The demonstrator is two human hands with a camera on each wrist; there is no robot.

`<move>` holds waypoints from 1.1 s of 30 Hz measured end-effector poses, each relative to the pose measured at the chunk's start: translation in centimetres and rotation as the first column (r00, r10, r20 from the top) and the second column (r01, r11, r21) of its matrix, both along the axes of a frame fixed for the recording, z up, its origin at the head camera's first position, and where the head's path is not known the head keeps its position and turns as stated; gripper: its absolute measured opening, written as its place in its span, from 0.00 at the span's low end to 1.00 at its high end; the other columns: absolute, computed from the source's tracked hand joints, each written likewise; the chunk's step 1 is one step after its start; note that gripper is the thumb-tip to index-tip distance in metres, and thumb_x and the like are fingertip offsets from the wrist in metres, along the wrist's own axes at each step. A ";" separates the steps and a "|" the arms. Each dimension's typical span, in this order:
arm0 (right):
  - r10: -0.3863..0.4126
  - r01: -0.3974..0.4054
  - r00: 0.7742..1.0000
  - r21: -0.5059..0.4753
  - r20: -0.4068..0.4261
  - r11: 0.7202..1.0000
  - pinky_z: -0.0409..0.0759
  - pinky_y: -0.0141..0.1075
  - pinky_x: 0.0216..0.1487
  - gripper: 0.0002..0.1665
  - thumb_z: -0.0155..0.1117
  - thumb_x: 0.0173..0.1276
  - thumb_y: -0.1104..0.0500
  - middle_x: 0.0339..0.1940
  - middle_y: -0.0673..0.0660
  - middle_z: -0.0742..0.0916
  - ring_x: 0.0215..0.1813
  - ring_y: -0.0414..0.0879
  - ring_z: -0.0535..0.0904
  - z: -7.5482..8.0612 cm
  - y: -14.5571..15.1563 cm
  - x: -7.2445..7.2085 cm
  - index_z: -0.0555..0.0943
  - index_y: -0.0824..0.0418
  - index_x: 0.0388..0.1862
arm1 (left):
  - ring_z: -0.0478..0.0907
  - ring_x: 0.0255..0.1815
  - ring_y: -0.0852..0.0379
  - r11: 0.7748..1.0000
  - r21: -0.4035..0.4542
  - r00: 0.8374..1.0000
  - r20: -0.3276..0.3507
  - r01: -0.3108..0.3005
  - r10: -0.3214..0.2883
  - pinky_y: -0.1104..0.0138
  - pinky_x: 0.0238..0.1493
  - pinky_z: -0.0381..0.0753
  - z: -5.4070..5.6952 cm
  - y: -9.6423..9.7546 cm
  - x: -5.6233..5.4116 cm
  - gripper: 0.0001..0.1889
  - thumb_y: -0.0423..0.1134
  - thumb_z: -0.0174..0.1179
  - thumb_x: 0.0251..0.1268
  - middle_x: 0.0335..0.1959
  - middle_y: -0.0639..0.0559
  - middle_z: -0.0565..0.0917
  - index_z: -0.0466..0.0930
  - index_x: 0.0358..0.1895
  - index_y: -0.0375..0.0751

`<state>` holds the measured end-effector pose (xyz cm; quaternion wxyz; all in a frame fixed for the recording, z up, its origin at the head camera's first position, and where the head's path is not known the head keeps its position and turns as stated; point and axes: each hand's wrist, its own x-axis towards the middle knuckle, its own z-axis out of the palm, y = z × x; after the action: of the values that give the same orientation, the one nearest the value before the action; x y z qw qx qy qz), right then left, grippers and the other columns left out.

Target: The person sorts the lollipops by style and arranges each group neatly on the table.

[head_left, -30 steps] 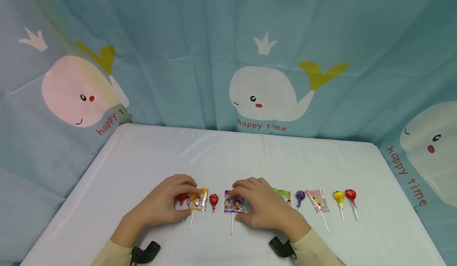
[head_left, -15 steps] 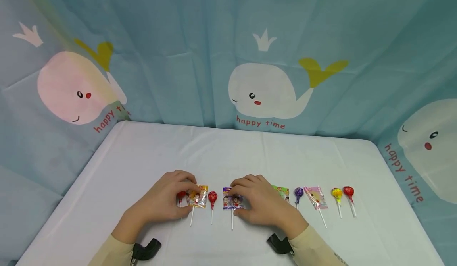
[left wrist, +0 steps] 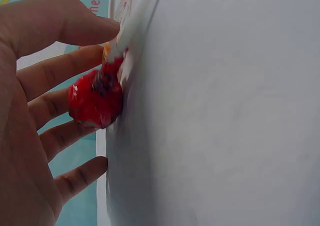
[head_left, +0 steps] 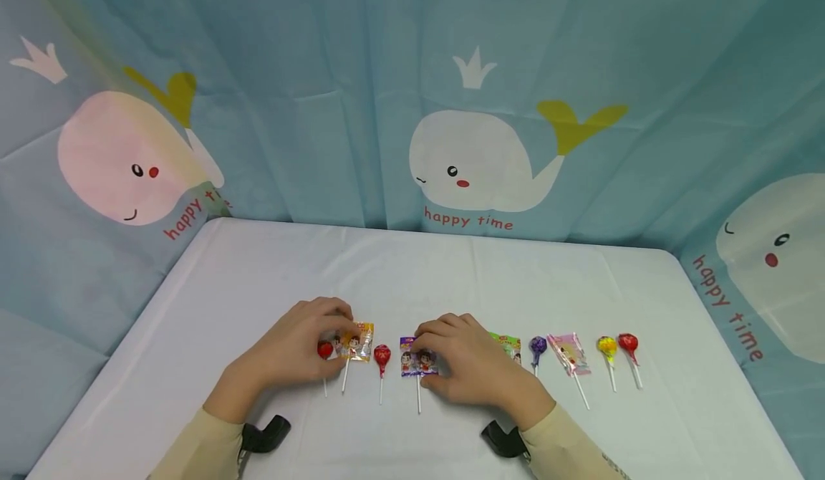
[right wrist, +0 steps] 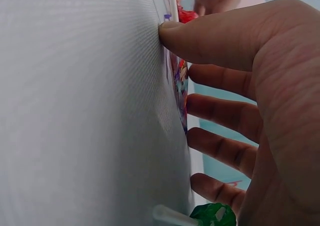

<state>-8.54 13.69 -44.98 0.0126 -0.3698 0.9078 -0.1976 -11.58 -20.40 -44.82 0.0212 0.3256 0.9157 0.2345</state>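
My left hand (head_left: 303,344) pinches a lollipop in a flat orange wrapper (head_left: 361,342), its white stick pointing toward me. Beneath that palm lies a round red lollipop (left wrist: 95,101), its foil wrap close to the fingers. My right hand (head_left: 467,360) rests over a lollipop in a purple wrapper (head_left: 407,358). In the right wrist view its thumb touches the near end of that wrapper, while the other fingers stretch nearly straight along the far side. Between the hands lies another red lollipop (head_left: 382,356). A green round lollipop (right wrist: 215,215) shows below the right fingers.
Right of the hands, the row continues with a green-wrapped sweet (head_left: 508,346), a purple lollipop (head_left: 538,347), a pink-wrapped lollipop (head_left: 568,354), a yellow one (head_left: 607,347) and a red one (head_left: 628,344). A white cloth covers the table (head_left: 399,279), with a whale-print curtain (head_left: 309,157) behind.
My left hand has shifted slightly away from me, carrying the orange-wrapped lollipop along. The right hand and the purple-wrapped lollipop stay in place. The head view has drifted a little.
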 end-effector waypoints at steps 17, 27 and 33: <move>0.000 0.000 1.000 -0.002 -0.006 1.000 0.76 0.47 0.69 0.23 0.80 0.66 0.45 0.62 0.38 0.85 0.66 0.40 0.78 -0.2 0.0 -0.1 0.88 0.43 0.59 | 0.77 0.60 0.56 0.999 -0.023 0.991 0.129 0.025 -0.022 0.49 0.64 0.83 1.1 -0.1 -4.0 0.21 0.39 0.79 0.56 0.56 0.64 0.80 0.92 0.54 0.58; 0.007 -0.007 1.000 0.010 -0.002 1.000 0.76 0.46 0.68 0.23 0.80 0.67 0.45 0.62 0.37 0.85 0.65 0.40 0.78 -0.3 -0.1 -0.1 0.87 0.42 0.60 | 0.76 0.62 0.50 1.000 -0.028 0.989 0.147 0.010 -0.005 0.46 0.67 0.81 0.9 -0.7 -6.9 0.20 0.39 0.79 0.59 0.57 0.58 0.81 0.92 0.56 0.55; 0.006 -0.006 1.000 0.011 -0.011 1.000 0.76 0.46 0.68 0.23 0.79 0.66 0.45 0.62 0.37 0.85 0.66 0.40 0.78 -0.2 -0.1 -0.2 0.87 0.42 0.60 | 0.75 0.65 0.48 1.000 0.012 0.990 0.138 0.004 -0.005 0.41 0.69 0.76 0.3 -1.3 -7.9 0.21 0.37 0.79 0.59 0.59 0.57 0.81 0.92 0.57 0.55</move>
<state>-8.79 13.63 -45.17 0.0104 -0.3734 0.9078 -0.1906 -19.53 -21.71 -44.47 0.0834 0.3106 0.9100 0.2617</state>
